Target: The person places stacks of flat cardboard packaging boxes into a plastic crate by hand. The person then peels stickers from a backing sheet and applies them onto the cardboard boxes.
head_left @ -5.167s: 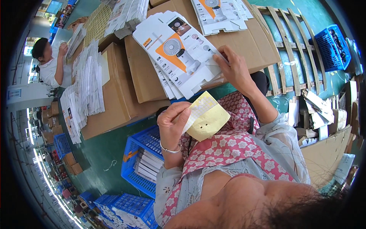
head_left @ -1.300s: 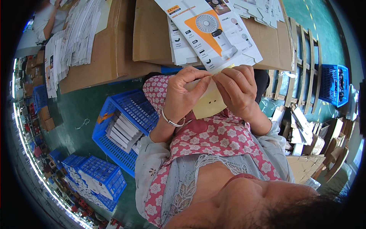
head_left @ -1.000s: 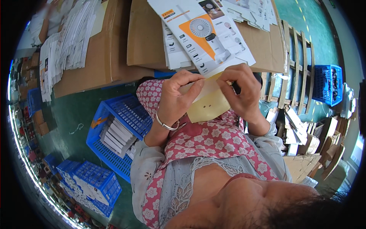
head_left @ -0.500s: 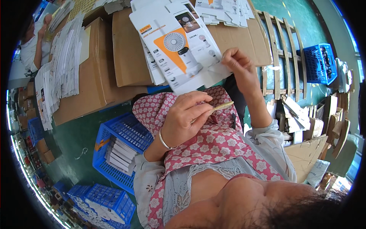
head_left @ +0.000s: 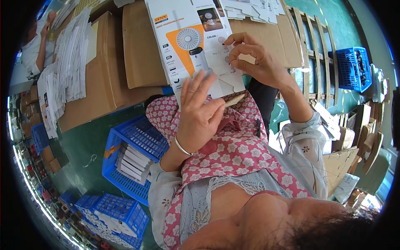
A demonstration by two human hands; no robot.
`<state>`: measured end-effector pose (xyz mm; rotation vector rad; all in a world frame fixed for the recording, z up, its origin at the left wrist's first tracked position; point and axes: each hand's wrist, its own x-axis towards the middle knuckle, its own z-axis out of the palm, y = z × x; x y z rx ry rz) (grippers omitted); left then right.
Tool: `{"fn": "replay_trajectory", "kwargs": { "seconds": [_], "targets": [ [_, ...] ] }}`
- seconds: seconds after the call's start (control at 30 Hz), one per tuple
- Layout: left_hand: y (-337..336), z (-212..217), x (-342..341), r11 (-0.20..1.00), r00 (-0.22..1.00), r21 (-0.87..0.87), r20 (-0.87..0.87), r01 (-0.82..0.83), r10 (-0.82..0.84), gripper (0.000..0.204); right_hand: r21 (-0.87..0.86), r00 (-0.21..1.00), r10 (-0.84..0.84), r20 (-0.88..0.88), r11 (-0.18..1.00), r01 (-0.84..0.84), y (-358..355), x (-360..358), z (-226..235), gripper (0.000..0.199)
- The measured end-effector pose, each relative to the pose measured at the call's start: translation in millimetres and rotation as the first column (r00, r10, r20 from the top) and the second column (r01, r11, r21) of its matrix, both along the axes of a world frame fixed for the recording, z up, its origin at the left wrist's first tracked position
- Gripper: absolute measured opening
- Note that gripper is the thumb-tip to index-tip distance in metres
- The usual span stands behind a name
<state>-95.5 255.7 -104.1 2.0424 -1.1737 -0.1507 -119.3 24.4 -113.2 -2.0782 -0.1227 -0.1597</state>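
A flattened white carton point(head_left: 166, 77) with an orange panel and a handheld fan picture lies over the edge of the cardboard box in front of me, on another flat carton. My left hand point(head_left: 198, 114) rests its outstretched fingers on the carton's lower part. Between its thumb and index finger it grips a thin, flat, tan stick point(head_left: 235, 100) that points right. At the carton's right edge, my right hand point(head_left: 260, 62) has bent fingers, the index and thumb apart, with nothing visible between them. Whether its fingertips touch the carton is unclear.
Stacked flat cartons point(head_left: 68, 62) lie on a cardboard box point(head_left: 104, 75) at left, more point(head_left: 254, 10) at far right. A blue crate point(head_left: 125, 187) with white boxes stands by my left arm. Wooden pallets point(head_left: 310, 54) and another blue crate point(head_left: 354, 68) are at right. Another person point(head_left: 31, 60) sits far left.
My left fingers have straightened onto the carton, which has turned more upright and shifted up. My right hand has let go of the carton's lower right corner and moved up along its edge.
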Motion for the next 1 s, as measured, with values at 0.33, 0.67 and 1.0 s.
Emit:
{"fn": "replay_trajectory", "kwargs": {
  "seconds": [0.33, 0.67, 1.0],
  "targets": [
    [1, -6, 3, 0.998, 0.997, 0.036, -0.061, -0.05, 0.052, 0.01, -0.176, 0.989, 0.145, -0.04, 0.973, -0.15, 0, 3, -2, 0.006],
    [1, -9, 3, 0.999, 0.996, 0.028, -0.081, -0.039, 0.041, 0.009, -0.254, 0.995, 0.102, 0.014, 0.962, -0.095, 7, 0, -3, 0.003],
    [1, -10, 3, 1.0, 0.995, 0.01, -0.095, -0.03, 0.03, 0.004, -0.306, 0.997, 0.054, 0.048, 0.951, -0.037, 13, -3, -4, 0.005]
  ]
}}
